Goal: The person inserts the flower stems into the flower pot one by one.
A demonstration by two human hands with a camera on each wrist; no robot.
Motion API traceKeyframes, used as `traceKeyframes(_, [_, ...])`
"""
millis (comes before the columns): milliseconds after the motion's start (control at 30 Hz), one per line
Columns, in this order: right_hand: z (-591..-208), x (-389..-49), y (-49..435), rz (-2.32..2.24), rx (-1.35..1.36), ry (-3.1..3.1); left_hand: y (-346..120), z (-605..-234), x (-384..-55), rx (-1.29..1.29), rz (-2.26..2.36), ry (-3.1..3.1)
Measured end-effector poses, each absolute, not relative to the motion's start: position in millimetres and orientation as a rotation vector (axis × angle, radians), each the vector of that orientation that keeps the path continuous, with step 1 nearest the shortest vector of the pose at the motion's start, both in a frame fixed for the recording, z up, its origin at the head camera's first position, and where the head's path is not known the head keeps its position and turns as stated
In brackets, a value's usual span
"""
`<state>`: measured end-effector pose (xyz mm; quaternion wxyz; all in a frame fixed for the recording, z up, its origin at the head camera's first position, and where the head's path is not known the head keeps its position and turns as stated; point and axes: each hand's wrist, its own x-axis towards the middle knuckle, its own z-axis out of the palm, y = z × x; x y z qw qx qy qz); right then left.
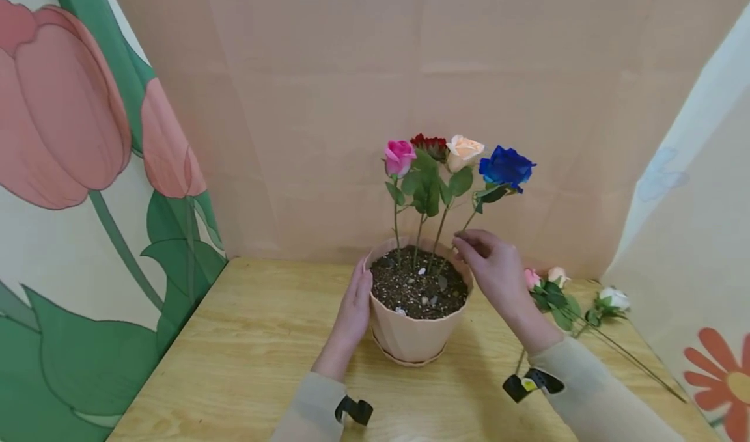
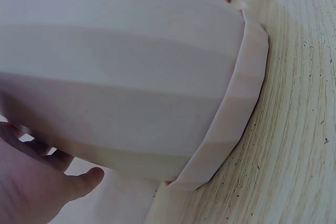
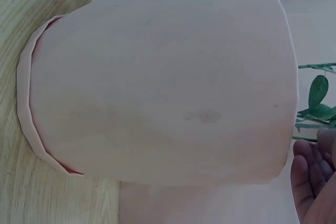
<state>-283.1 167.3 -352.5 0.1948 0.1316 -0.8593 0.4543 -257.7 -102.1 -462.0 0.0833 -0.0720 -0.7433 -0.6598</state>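
Wooden counter (image 1: 246, 338) below, my left grip (image 1: 354, 302) lies wide against the pot (image 1: 413, 334), apparently steadying it; my right grip (image 1: 497, 269) pinches the blue rose stem (image 1: 468, 221), probably controlling lean.

No lettering, brand, number or sign could be read in the 3 views — the yellow patch (image 1: 530, 385) on the black right-wrist device (image 1: 515, 388) was too small.

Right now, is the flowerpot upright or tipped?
Upright: the flowerpot stands base-down in its saucer, with its soil facing up.
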Motion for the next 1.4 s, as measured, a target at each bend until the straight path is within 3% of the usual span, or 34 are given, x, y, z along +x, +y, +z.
traceKeyframes(767, [-351,-258,206,1.222,0.324,-2.477,-103,-462,-258,-0.267,-1.964,-2.191])
traceKeyframes(1400, [-367,-242,272,1.045,0.214,-2.553,-102,-460,-258,-0.244,-1.975,-2.207])
